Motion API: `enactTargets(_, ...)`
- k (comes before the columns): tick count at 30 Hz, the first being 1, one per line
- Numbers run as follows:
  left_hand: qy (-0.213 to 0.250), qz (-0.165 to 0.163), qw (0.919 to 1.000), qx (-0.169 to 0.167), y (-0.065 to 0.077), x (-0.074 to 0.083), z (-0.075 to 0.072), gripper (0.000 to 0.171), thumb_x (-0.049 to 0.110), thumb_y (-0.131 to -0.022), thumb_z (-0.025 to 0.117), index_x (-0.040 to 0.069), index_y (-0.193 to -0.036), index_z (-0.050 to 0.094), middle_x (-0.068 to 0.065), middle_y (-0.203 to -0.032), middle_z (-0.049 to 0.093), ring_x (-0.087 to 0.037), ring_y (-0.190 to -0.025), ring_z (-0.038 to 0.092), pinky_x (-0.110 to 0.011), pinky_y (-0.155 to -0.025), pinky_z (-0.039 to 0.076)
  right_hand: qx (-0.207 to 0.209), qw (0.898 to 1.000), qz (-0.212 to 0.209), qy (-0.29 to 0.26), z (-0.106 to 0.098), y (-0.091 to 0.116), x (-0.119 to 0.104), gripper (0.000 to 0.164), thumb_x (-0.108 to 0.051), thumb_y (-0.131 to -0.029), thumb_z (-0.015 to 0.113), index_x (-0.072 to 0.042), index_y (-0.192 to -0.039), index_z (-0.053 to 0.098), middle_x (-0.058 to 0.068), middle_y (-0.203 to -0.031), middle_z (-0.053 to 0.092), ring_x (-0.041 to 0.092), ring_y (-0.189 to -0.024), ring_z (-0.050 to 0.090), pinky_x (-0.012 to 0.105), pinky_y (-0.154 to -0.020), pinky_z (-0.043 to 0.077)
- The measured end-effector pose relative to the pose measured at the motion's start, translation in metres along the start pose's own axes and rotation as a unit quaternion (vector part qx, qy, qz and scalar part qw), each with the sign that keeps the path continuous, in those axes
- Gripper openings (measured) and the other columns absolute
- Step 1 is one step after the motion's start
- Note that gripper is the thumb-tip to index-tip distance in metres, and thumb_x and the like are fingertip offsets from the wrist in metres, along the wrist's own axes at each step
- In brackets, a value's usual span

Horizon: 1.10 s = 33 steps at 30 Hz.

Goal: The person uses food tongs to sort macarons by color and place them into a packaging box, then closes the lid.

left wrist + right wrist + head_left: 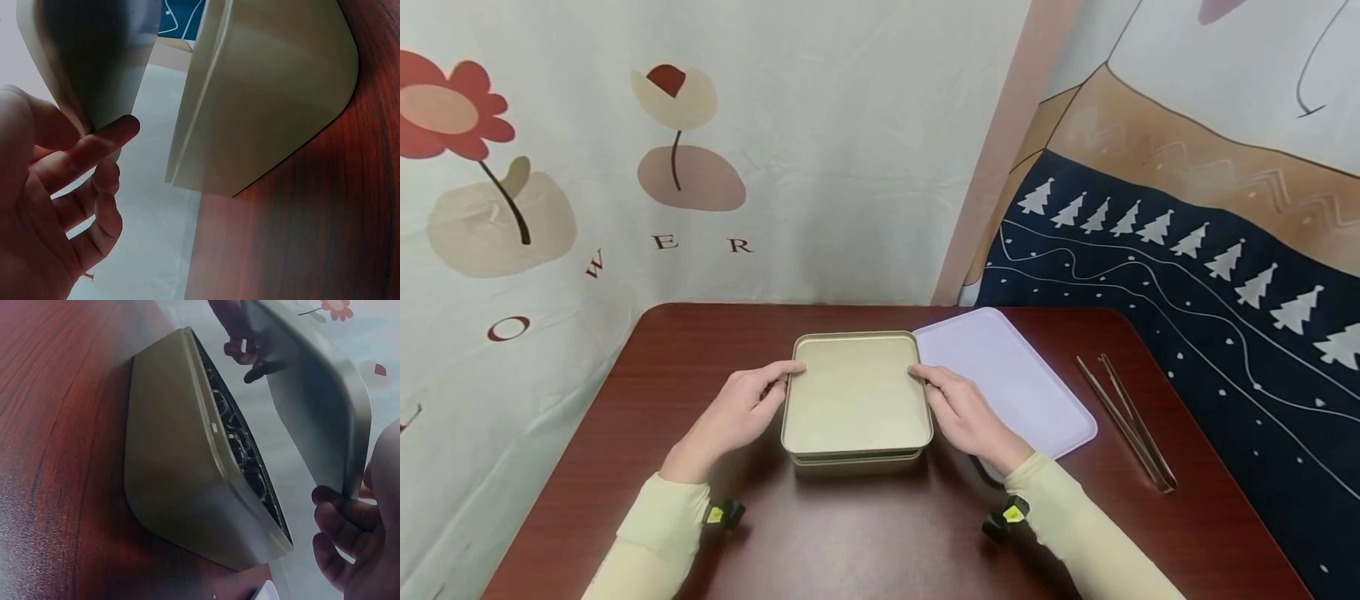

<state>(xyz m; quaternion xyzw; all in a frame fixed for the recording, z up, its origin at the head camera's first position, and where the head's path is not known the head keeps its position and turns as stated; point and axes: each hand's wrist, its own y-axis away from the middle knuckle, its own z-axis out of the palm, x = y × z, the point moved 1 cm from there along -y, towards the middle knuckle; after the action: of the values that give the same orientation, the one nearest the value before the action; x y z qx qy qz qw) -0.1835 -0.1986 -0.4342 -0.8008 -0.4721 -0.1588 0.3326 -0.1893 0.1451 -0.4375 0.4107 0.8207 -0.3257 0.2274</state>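
Observation:
A gold square tin lid [859,392] is held level between both hands, a gap above its tin box [172,450]. Thumb and fingers of my left hand [739,412] pinch the lid's left edge; in the left wrist view the fingertips [128,127] curl under its rim. On the opposite edge, my right hand [966,412] pinches the lid in the same way, fingers under the rim in the right wrist view. Dark, glossy contents [234,437] show inside the box there, their kind unclear. From the head view the lid hides them.
Right of the box lies a pale lavender tray [1022,383], partly behind the right hand. Metal tongs [1129,425] rest farther right on the dark red wooden table [865,542]. Printed cloths [850,167] hang behind and to the right of the table.

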Motion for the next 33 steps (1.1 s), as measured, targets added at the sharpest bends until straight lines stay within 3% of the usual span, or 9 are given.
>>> enactTargets(3, 0.005, 0.023, 0.9997, 0.006, 0.001, 0.000, -0.002, 0.039, -0.009, -0.095, 0.057, 0.009, -0.126, 0.074, 0.005, -0.083, 0.064, -0.005, -0.064, 0.047, -0.026, -0.062, 0.045, -0.005, 1.000, -0.012, -0.014, -0.003, 0.000, 0.000, 0.042, 0.004, -0.102, 0.046, 0.003, -0.140, 0.063, 0.015, -0.141, 0.066, 0.029, -0.133, 0.061, 0.048, -0.112, 0.048)
enactTargets(6, 0.008, 0.038, 0.9991, 0.014, 0.002, -0.001, -0.004, 0.042, -0.014, -0.091, 0.062, 0.009, -0.124, 0.074, 0.005, -0.084, 0.066, -0.005, -0.066, 0.051, -0.026, -0.061, 0.047, -0.004, 0.999, -0.033, -0.009, -0.007, -0.001, -0.001, 0.042, 0.008, -0.099, 0.052, 0.001, -0.138, 0.065, 0.014, -0.135, 0.069, 0.025, -0.116, 0.068, 0.045, -0.099, 0.056)
enactTargets(10, 0.009, 0.044, 0.9988, 0.021, 0.003, 0.001, -0.009, 0.049, -0.017, -0.086, 0.066, 0.011, -0.125, 0.074, 0.007, -0.083, 0.067, -0.004, -0.066, 0.052, -0.025, -0.059, 0.047, -0.002, 0.998, -0.062, 0.005, -0.009, -0.002, -0.004, 0.044, 0.010, -0.094, 0.061, 0.000, -0.137, 0.065, 0.013, -0.126, 0.070, 0.020, -0.093, 0.064, 0.043, -0.081, 0.058)
enactTargets(14, -0.004, 0.049, 0.9981, 0.039, 0.004, 0.004, -0.012, 0.050, -0.017, -0.084, 0.066, 0.011, -0.123, 0.074, 0.005, -0.084, 0.068, -0.005, -0.065, 0.052, -0.025, -0.059, 0.046, 0.021, 0.996, -0.090, 0.020, -0.009, -0.003, -0.006, 0.048, 0.015, -0.091, 0.060, -0.002, -0.136, 0.064, 0.012, -0.125, 0.071, 0.022, -0.098, 0.066, 0.043, -0.083, 0.056)
enactTargets(16, -0.007, 0.057, 0.9969, 0.054, 0.003, 0.005, -0.013, 0.045, -0.015, -0.085, 0.069, 0.012, -0.121, 0.075, 0.006, -0.083, 0.067, -0.005, -0.064, 0.050, -0.024, -0.058, 0.045, 0.041, 0.993, -0.103, 0.025, -0.008, -0.004, -0.007, 0.044, 0.014, -0.093, 0.061, -0.003, -0.133, 0.065, 0.011, -0.121, 0.071, 0.022, -0.099, 0.066, 0.040, -0.082, 0.055)
enactTargets(20, -0.001, 0.104, 0.9894, 0.102, 0.002, 0.008, -0.014, 0.021, -0.006, -0.088, 0.077, 0.013, -0.096, 0.072, 0.009, -0.080, 0.058, -0.005, -0.065, 0.046, -0.020, -0.059, 0.037, 0.079, 0.990, -0.112, 0.033, -0.007, -0.005, -0.008, 0.018, -0.004, -0.103, 0.064, -0.006, -0.121, 0.067, 0.008, -0.109, 0.064, 0.019, -0.095, 0.060, 0.036, -0.078, 0.053)
enactTargets(23, 0.000, 0.127, 0.9840, 0.125, 0.000, 0.011, -0.014, 0.020, -0.001, -0.090, 0.077, 0.014, -0.084, 0.065, 0.006, -0.083, 0.056, -0.006, -0.070, 0.047, -0.020, -0.063, 0.037, 0.091, 0.990, -0.103, 0.038, -0.007, -0.007, -0.009, 0.011, -0.011, -0.105, 0.062, -0.005, -0.113, 0.066, 0.007, -0.104, 0.059, 0.019, -0.093, 0.056, 0.037, -0.077, 0.051)
enactTargets(28, -0.010, 0.090, 0.9887, 0.120, 0.000, 0.016, -0.011, 0.007, 0.005, -0.097, 0.072, 0.012, -0.094, 0.072, 0.007, -0.081, 0.060, -0.006, -0.069, 0.049, -0.020, -0.063, 0.040, 0.103, 0.991, -0.074, 0.043, -0.005, -0.010, -0.012, 0.009, -0.006, -0.105, 0.061, -0.003, -0.109, 0.068, 0.007, -0.096, 0.067, 0.020, -0.086, 0.060, 0.040, -0.075, 0.053)
enactTargets(33, -0.014, 0.053, 0.9937, 0.098, 0.000, 0.017, -0.002, 0.010, 0.010, -0.102, 0.067, 0.009, -0.111, 0.071, 0.010, -0.072, 0.056, -0.005, -0.062, 0.047, -0.022, -0.059, 0.041, 0.111, 0.992, -0.045, 0.047, -0.003, -0.011, -0.012, 0.028, -0.010, -0.108, 0.058, -0.003, -0.132, 0.069, 0.010, -0.106, 0.076, 0.021, -0.097, 0.071, 0.044, -0.083, 0.059)
